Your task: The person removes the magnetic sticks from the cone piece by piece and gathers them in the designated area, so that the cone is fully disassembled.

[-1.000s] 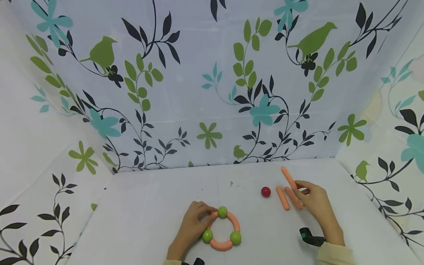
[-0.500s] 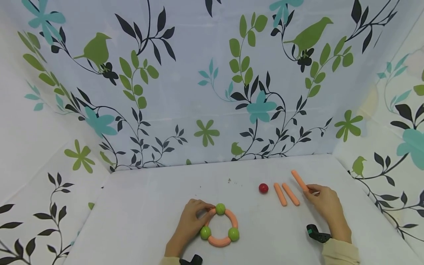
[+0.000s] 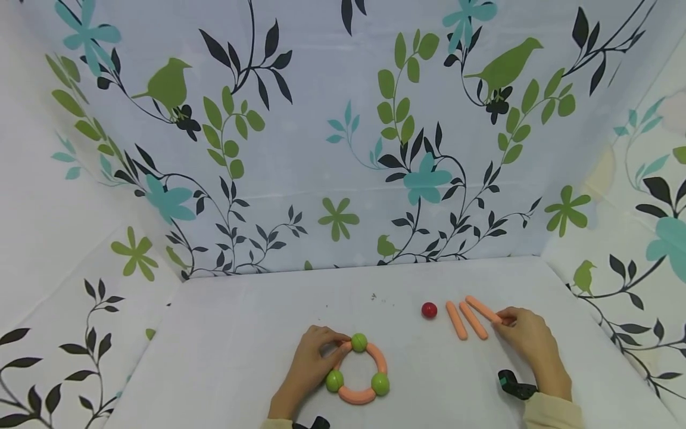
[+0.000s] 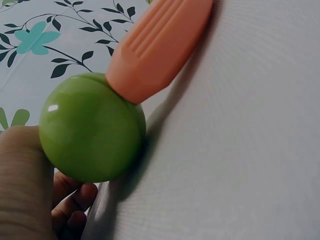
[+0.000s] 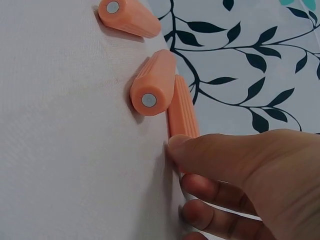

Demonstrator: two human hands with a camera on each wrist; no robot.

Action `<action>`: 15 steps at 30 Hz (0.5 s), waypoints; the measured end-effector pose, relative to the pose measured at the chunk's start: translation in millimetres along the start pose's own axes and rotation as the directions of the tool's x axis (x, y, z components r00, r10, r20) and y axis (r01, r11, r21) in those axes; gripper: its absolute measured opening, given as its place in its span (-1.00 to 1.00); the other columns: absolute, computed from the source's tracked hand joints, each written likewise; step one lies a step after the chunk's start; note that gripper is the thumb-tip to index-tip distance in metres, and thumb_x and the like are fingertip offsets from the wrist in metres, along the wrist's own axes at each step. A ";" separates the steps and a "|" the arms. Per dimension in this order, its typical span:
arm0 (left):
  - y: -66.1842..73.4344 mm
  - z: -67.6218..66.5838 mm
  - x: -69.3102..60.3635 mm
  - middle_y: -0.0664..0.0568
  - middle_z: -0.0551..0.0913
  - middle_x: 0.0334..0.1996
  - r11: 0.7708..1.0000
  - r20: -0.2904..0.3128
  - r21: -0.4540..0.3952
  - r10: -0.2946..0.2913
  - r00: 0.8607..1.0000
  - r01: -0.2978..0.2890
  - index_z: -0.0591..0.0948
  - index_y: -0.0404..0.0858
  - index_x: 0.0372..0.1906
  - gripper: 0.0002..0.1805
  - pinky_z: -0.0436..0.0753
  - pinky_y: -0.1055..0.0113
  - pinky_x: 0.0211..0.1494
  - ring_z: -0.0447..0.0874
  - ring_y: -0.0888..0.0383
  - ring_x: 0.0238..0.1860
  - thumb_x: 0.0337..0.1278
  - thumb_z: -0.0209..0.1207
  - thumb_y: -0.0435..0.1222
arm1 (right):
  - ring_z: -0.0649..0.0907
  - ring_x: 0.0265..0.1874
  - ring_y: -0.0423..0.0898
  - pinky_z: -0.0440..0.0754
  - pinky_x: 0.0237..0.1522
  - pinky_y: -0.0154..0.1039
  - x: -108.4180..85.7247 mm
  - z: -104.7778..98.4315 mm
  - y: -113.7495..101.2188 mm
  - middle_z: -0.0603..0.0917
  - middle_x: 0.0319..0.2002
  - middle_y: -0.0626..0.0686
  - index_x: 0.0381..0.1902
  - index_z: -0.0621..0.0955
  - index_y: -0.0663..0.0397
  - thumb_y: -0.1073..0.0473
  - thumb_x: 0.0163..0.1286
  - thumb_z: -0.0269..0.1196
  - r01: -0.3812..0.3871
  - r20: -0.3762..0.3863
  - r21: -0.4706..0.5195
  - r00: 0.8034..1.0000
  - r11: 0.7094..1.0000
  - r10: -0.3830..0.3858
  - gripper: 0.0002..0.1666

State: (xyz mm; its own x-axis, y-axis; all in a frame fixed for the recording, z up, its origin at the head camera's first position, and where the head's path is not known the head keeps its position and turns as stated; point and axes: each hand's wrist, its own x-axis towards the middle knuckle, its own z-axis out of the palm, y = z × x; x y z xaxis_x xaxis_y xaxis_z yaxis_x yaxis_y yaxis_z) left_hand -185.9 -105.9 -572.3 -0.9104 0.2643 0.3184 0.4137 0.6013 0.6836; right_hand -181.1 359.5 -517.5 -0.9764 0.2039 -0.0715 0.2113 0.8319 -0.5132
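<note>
On the white table, a ring joins curved orange rods [image 3: 357, 396] with green balls [image 3: 380, 384]. My left hand [image 3: 312, 364] grips the ring's left-hand curved rod, mostly hidden behind the fingers; a green ball [image 4: 92, 127] is beside the thumb in the left wrist view. Further right, my right hand [image 3: 527, 335] pinches the near end of a straight orange magnetic rod [image 3: 482, 309] between thumb and fingers. Its far tip is close to two more straight orange rods [image 3: 456, 320], lying side by side. A silver disc shows in the end of one rod [image 5: 152, 85] in the right wrist view.
A red ball [image 3: 429, 310] sits left of the straight rods. Behind the table [image 3: 257, 333] hangs a cloth [image 3: 300, 149] printed with birds and leaves, with similar cloth at both sides.
My right hand has lifted its rod off the others to the right, then lowered it beside them, its far tip swinging down. My left hand stays on the ring.
</note>
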 end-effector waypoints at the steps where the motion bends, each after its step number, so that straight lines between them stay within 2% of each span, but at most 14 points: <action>1: 0.5 0.1 0.7 0.52 0.74 -0.24 1.000 -0.002 -0.003 0.004 1.000 -0.004 0.78 0.27 -0.11 -0.84 0.52 0.29 0.04 0.51 0.37 -0.14 0.28 0.34 0.09 | 0.62 -0.31 -0.03 0.47 -0.38 -0.19 0.5 -0.5 0.0 0.74 -0.23 0.13 0.06 0.70 0.27 0.05 0.38 0.38 0.008 0.000 0.000 1.000 1.000 -0.008 -0.56; 5: 1.4 1.6 2.8 0.51 0.74 -0.24 1.000 -0.003 -0.006 0.007 1.000 -0.007 0.78 0.27 -0.11 -0.84 0.52 0.29 0.05 0.52 0.37 -0.14 0.29 0.33 0.09 | 0.60 -0.31 -0.05 0.45 -0.37 -0.19 2.8 -2.1 1.6 0.71 -0.24 0.11 0.06 0.67 0.27 0.04 0.39 0.38 0.035 0.003 0.006 0.999 0.999 -0.035 -0.55; 10: 0.2 3.4 0.5 0.49 0.74 -0.25 1.000 0.002 0.017 0.007 1.000 -0.007 0.79 0.25 -0.11 -0.82 0.53 0.31 0.01 0.51 0.37 -0.15 0.30 0.31 0.12 | 0.59 -0.28 -0.04 0.44 -0.35 -0.20 1.7 -0.1 6.1 0.68 -0.24 0.07 0.11 0.63 0.28 0.01 0.40 0.38 0.034 0.049 0.011 0.998 0.999 -0.035 -0.50; 15: 0.3 1.2 -0.3 0.49 0.74 -0.25 1.000 0.003 0.026 0.006 1.000 -0.006 0.78 0.26 -0.10 -0.81 0.52 0.32 0.00 0.48 0.38 -0.16 0.29 0.31 0.13 | 0.64 -0.21 0.02 0.52 -0.30 -0.15 0.2 -3.6 3.2 0.71 -0.19 0.14 0.14 0.61 0.31 0.02 0.43 0.36 0.061 0.051 0.014 0.997 0.998 -0.061 -0.48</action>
State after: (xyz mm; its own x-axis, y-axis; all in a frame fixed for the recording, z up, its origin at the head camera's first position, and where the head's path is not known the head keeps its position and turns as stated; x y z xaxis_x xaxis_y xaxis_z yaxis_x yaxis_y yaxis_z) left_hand -185.5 -104.9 -573.0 -0.9080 0.2703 0.3200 0.4185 0.6192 0.6645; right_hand -180.5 364.1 -516.1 -0.9885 0.1262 -0.0832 0.1512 0.8353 -0.5286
